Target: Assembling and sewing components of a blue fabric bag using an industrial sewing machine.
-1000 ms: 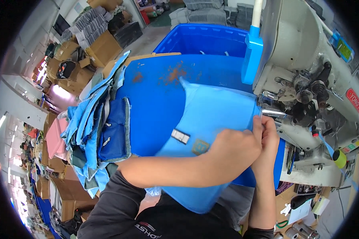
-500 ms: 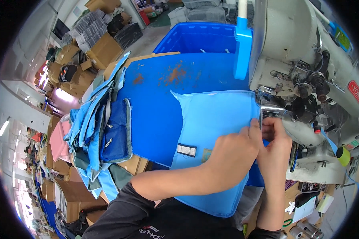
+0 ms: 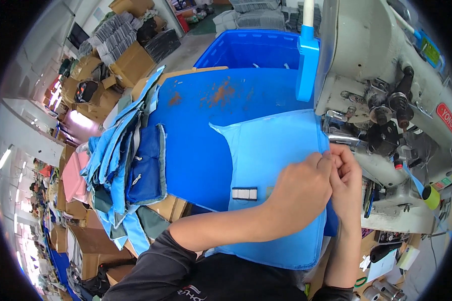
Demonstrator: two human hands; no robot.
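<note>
The sewing machine (image 3: 386, 90) fills the right of the view, its pale head over the blue bench (image 3: 206, 135). Behind the bench stands a blue bin (image 3: 251, 47); only its inner walls show, and I cannot tell what, if anything, lies in it. Cardboard boxes (image 3: 130, 62) farther left are mostly shut or covered with grey stacks, so what they contain is hidden.

The light blue panel (image 3: 271, 165) lies flat on the bench, its right edge up against the machine's needle area and its near edge hanging off toward the person. It looks light, soft and limp, probably thinly padded: it should slide easily on the smooth bench and fold if lifted by one corner. The best hold seems to be the edge by the needle, pinched from both sides, with the rest left to rest on the bench. A small striped tab (image 3: 244, 193) is sewn near its lower left.

On the bench's left edge sits a pile (image 3: 128, 165) of similar blue pieces, slumped and overhanging.

The left hand (image 3: 301, 193) lies over the panel, fingers closed on its right edge. The right hand (image 3: 346, 173) meets it there, fingers pinched together on the same edge.
</note>
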